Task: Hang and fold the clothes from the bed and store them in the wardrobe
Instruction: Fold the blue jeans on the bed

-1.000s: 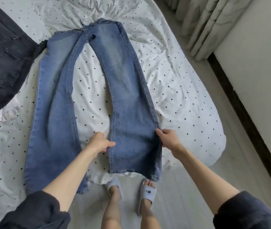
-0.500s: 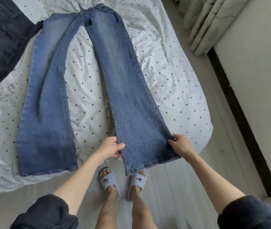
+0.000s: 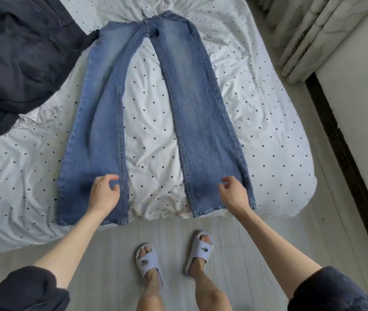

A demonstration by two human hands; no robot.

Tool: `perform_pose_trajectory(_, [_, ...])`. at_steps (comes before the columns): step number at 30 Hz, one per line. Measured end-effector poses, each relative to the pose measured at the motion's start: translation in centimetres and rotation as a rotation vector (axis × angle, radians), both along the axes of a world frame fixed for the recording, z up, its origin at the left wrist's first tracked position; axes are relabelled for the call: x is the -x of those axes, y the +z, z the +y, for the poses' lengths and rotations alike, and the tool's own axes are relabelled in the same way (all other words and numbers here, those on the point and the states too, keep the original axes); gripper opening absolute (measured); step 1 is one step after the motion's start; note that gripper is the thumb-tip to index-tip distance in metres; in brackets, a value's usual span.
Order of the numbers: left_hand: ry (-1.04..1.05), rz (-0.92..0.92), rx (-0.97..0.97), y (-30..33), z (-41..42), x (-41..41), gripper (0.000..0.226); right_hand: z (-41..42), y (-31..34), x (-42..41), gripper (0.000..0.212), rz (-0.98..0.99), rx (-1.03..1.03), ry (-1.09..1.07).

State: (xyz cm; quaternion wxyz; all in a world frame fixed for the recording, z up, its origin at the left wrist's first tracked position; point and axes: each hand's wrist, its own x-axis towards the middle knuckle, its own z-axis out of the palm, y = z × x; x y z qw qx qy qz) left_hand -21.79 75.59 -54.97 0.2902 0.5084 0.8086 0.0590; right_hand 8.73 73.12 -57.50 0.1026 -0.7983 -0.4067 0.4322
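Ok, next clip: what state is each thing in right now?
blue jeans: spread flat on the bed, legs apart
dark garment: lying in a heap at the bed's left
left hand: over the left leg, fingers loosely curled, holding nothing
right hand: over the right leg, holding nothing
curtain: gathered

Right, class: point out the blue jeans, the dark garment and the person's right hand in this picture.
blue jeans [image 3: 197, 113]: head view, on the right-side leg, mid-length.
dark garment [image 3: 21, 63]: head view, on its middle, upper left of the bed.
right hand [image 3: 234, 195]: head view, on the back of the hand.
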Motion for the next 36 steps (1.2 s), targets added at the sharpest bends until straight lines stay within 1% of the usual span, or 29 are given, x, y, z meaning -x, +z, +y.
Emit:
perform_pose_trajectory(3, [0.086, 0.063, -0.097, 0.1, 0.2, 3.7, 0.033, 0.8, 0.5, 4.5, 0.034, 0.057, -0.005, 0.128])
perform_pose_trajectory(6, [0.189, 0.053, -0.167, 0.2, 0.2, 6.4, 0.043, 1.7, 0.7, 9.1, 0.034, 0.107, 0.015, 0.244])
perform_pose_trajectory(8, [0.218, 0.062, -0.180, 0.4, 0.7, 8.5, 0.051, 2.3, 0.8, 12.3, 0.033, 0.162, 0.005, 0.260])
perform_pose_trajectory(10, [0.236, 0.054, -0.148, 0.1, 1.8, 11.3, 0.054, 3.0, 0.5, 15.9, 0.034, 0.242, -0.024, 0.246])
perform_pose_trajectory(12, [0.238, -0.057, -0.080, -0.3, 3.0, 14.0, 0.048, 3.7, 0.1, 19.1, 0.039, 0.316, -0.014, 0.223])
perform_pose_trajectory(14, [0.136, -0.164, -0.004, -0.6, 3.4, 15.1, 0.031, 4.3, -0.3, 21.3, 0.049, 0.413, 0.047, 0.158])
perform_pose_trajectory(15, [0.080, -0.206, 0.013, -0.6, 3.2, 15.5, 0.027, 4.4, -0.6, 22.4, 0.052, 0.469, 0.086, 0.102])
perform_pose_trajectory(17, [0.024, -0.323, -0.002, -0.8, 2.1, 15.5, 0.032, 4.4, -0.9, 23.7, 0.052, 0.514, 0.126, 0.031])
perform_pose_trajectory(20, [0.001, -0.466, -0.037, -0.5, 0.7, 15.8, 0.028, 4.3, -1.5, 25.1, 0.043, 0.502, 0.096, -0.032])
perform_pose_trajectory(24, [-0.040, -0.536, -0.067, 0.0, 0.8, 16.8, 0.028, 4.3, -0.8, 25.3, 0.022, 0.441, 0.059, -0.029])
perform_pose_trajectory(26, [-0.044, -0.569, -0.054, 0.0, 0.7, 17.2, 0.027, 3.5, -0.2, 24.8, 0.026, 0.391, -0.009, -0.021])
perform_pose_trajectory(28, [-0.054, -0.599, 0.000, -0.3, 0.2, 16.9, 0.025, 2.1, 0.7, 23.6, 0.029, 0.331, -0.093, -0.010])
perform_pose_trajectory(31, [-0.129, -0.595, 0.063, -1.0, -0.5, 15.3, 0.026, 0.5, 2.5, 21.5, 0.035, 0.194, -0.185, 0.032])
perform_pose_trajectory(33, [-0.130, -0.649, 0.066, -1.2, -0.6, 13.9, 0.025, 0.3, 3.5, 20.2, 0.039, 0.126, -0.242, 0.029])
perform_pose_trajectory(34, [-0.123, -0.706, 0.080, -1.2, -0.7, 13.3, 0.020, 0.2, 3.8, 19.6, 0.040, 0.104, -0.256, 0.029])
perform_pose_trajectory(36, [-0.066, -0.840, 0.158, -0.9, -0.9, 12.7, 0.003, -0.1, 4.0, 19.0, 0.040, 0.103, -0.256, 0.040])
